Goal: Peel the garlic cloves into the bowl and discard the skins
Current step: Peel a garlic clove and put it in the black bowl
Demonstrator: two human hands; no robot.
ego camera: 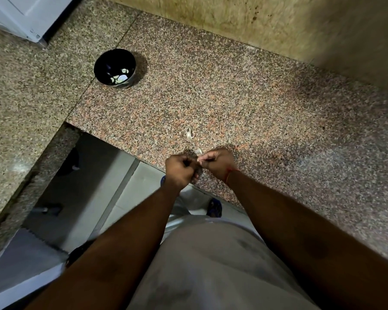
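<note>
My left hand [180, 171] and my right hand [217, 163] are held close together over the front edge of the granite counter [244, 104]. Both have curled fingers and pinch a small pale garlic clove [198, 161] between them; most of it is hidden by the fingers. Two scraps of pale garlic skin lie on the counter just beyond the hands, one [189, 133] farther and one [198, 151] at the knuckles. A black bowl [115, 68] stands at the far left of the counter with several peeled white cloves [120, 77] inside.
A beige tiled wall [255, 21] runs behind the counter. A white appliance [29, 14] sits at the top left corner. Below the counter edge are grey floor tiles [112, 193] and my feet in blue footwear [214, 208].
</note>
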